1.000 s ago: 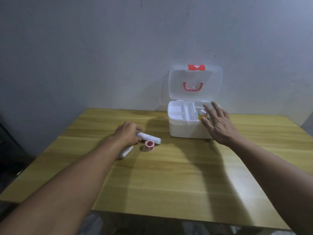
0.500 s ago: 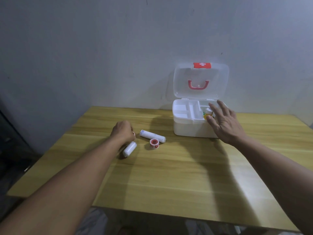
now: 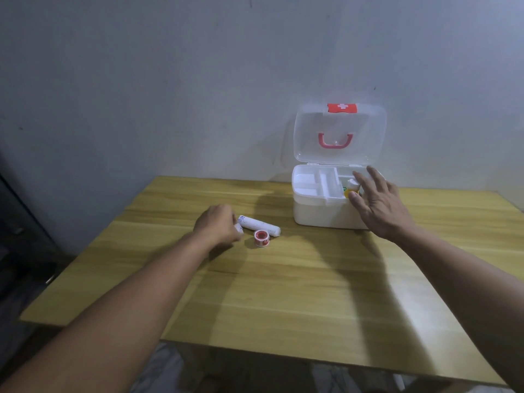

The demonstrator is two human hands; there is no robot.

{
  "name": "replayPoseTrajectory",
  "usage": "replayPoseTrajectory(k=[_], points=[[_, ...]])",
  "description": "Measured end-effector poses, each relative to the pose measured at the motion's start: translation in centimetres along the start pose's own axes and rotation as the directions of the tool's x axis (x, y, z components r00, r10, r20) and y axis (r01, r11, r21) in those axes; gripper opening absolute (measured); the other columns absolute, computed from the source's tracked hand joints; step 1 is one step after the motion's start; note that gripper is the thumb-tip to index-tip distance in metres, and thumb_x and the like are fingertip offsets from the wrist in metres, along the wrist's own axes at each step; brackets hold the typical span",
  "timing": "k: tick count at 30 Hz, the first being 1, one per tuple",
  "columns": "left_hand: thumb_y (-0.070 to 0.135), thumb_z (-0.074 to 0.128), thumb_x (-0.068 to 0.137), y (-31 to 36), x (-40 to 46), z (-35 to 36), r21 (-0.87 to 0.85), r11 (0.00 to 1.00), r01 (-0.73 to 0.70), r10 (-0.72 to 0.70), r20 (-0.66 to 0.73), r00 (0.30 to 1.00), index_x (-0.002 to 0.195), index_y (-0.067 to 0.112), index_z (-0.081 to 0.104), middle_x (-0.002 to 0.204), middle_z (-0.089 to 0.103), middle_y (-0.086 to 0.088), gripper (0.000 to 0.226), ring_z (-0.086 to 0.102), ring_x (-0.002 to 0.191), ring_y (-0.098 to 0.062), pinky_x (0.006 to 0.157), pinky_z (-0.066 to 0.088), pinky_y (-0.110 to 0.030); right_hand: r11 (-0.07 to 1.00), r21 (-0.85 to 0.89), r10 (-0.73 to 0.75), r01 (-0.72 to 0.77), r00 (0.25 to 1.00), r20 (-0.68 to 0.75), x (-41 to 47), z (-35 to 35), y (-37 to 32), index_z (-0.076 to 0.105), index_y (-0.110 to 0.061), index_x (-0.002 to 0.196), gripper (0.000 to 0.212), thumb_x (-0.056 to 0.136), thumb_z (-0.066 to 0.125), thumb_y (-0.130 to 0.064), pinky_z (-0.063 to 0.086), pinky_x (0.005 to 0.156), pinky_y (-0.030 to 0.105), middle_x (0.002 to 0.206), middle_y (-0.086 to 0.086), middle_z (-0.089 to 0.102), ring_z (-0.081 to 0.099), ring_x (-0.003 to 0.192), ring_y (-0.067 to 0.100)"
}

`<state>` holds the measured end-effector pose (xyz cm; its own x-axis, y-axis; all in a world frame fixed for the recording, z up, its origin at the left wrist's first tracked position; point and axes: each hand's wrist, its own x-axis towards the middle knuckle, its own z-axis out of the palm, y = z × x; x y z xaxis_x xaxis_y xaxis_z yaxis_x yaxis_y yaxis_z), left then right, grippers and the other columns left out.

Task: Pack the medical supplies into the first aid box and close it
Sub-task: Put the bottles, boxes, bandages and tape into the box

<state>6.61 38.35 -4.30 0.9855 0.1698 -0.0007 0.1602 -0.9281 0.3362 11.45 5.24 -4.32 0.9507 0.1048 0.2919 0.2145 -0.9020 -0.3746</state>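
First aid box (image 3: 326,214), right of centre, stands with lid (image 3: 340,131) raised to admit supplies; right hand (image 3: 380,205), fingers spread wide, hovers over a small bottle (image 3: 353,187) in its tray, apparently just released. Left hand (image 3: 218,228), centre, curls closed on a bandage roll (image 3: 239,228); a second gauze roll (image 3: 259,224) and tape spool (image 3: 261,238) await on the wooden table (image 3: 283,293).

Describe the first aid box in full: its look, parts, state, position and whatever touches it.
The first aid box is white plastic and sits on the far right of the wooden table near the wall. Its translucent lid stands open and upright, carrying a red handle and a red latch with a white cross. A divided white tray sits on top; a small yellow bottle stands in the right section. The right hand hovers over the front right corner; contact is unclear.
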Motion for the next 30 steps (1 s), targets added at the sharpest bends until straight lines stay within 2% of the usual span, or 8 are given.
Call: replayPoseTrajectory(k=[5, 11, 14, 16, 19, 25, 28, 30], points=[[0.018, 0.062, 0.088, 1.2, 2.2, 0.8, 0.163, 0.969, -0.188, 0.197, -0.046, 0.979, 0.117, 0.019, 0.066, 0.121, 0.062, -0.007, 0.030, 0.059, 0.113, -0.027, 0.082, 0.048, -0.035, 1.000, -0.005, -0.006, 0.006, 1.000, -0.001, 0.1, 0.1, 0.1, 0.022, -0.036, 0.148, 0.058, 0.095, 0.030, -0.056, 0.026, 0.112, 0.048, 0.161, -0.006, 0.005, 0.012, 0.143, 0.030], [0.005, 0.060, 0.083, 1.7, 3.5, 1.7, 0.250, 0.913, -0.322, 0.316, 0.066, 0.947, 0.088, 0.016, 0.065, 0.101, 0.049, -0.001, 0.014, 0.053, 0.097, -0.022, 0.066, 0.037, -0.032, 1.000, 0.004, -0.008, 0.008, 1.000, -0.013, 0.1, 0.2, 0.3, 0.024, -0.035, 0.147, 0.057, 0.095, 0.032, -0.055, 0.026, 0.112, 0.046, 0.161, -0.006, 0.006, 0.013, 0.142, 0.029], [0.003, 0.058, 0.083, 1.7, 3.9, 2.1, 0.218, 0.916, -0.336, 0.335, 0.042, 0.941, 0.093, 0.014, 0.067, 0.100, 0.055, -0.002, 0.018, 0.054, 0.100, -0.024, 0.066, 0.038, -0.032, 1.000, 0.006, -0.010, 0.010, 1.000, -0.011, 0.1, 0.3, 0.2, 0.024, -0.035, 0.147, 0.057, 0.095, 0.032, -0.055, 0.027, 0.112, 0.046, 0.161, -0.006, 0.006, 0.014, 0.142, 0.030], [0.003, 0.063, 0.082, 1.6, 4.1, 2.4, 0.162, 0.927, -0.340, 0.344, -0.001, 0.939, 0.109, 0.014, 0.066, 0.108, 0.059, -0.004, 0.029, 0.055, 0.108, -0.026, 0.076, 0.045, -0.035, 1.000, 0.007, -0.013, 0.013, 1.000, -0.014, 0.0, 0.3, 0.1, 0.024, -0.035, 0.147, 0.056, 0.095, 0.033, -0.055, 0.026, 0.112, 0.046, 0.161, -0.005, 0.006, 0.014, 0.142, 0.030], [0.004, 0.070, 0.080, 1.9, 3.9, 2.6, 0.015, 0.965, -0.261, 0.261, -0.091, 0.961, 0.129, 0.011, 0.056, 0.125, 0.059, -0.009, 0.052, 0.055, 0.117, -0.030, 0.092, 0.046, -0.036, 1.000, 0.004, -0.016, 0.016, 1.000, -0.021, 0.0, 0.2, 0.1, 0.025, -0.034, 0.147, 0.056, 0.095, 0.033, -0.054, 0.026, 0.112, 0.046, 0.161, -0.004, 0.006, 0.015, 0.141, 0.031], [0.018, 0.070, 0.087, 3.8, 3.5, 1.7, -0.165, 0.986, 0.008, -0.038, -0.175, 0.984, 0.116, 0.004, 0.056, 0.117, 0.063, -0.019, 0.035, 0.059, 0.107, -0.035, 0.076, 0.043, -0.035, 1.000, 0.003, -0.018, 0.018, 1.000, -0.025, -0.1, 0.2, 0.0, 0.025, -0.034, 0.147, 0.057, 0.095, 0.033, -0.055, 0.027, 0.112, 0.046, 0.161, -0.004, 0.007, 0.015, 0.141, 0.032], [0.015, 0.066, 0.090, 4.9, 3.5, 1.8, -0.187, 0.978, 0.090, -0.124, -0.179, 0.976, 0.111, 0.001, 0.052, 0.114, 0.063, -0.021, 0.030, 0.060, 0.105, -0.038, 0.081, 0.050, -0.042, 1.000, 0.007, -0.013, 0.014, 1.000, -0.023, -0.1, 0.2, 0.0, 0.025, -0.033, 0.147, 0.057, 0.095, 0.033, -0.054, 0.026, 0.112, 0.045, 0.161, -0.004, 0.007, 0.015, 0.141, 0.032], [0.019, 0.071, 0.086, 5.5, 3.5, 2.0, -0.202, 0.965, 0.169, -0.201, -0.147, 0.968, 0.114, 0.002, 0.048, 0.113, 0.063, -0.019, 0.041, 0.062, 0.103, -0.037, 0.083, 0.052, -0.045, 1.000, 0.008, -0.014, 0.014, 1.000, -0.027, -0.1, 0.2, 0.1, 0.026, -0.033, 0.147, 0.057, 0.095, 0.034, -0.054, 0.026, 0.111, 0.045, 0.161, -0.004, 0.007, 0.015, 0.141, 0.031]])
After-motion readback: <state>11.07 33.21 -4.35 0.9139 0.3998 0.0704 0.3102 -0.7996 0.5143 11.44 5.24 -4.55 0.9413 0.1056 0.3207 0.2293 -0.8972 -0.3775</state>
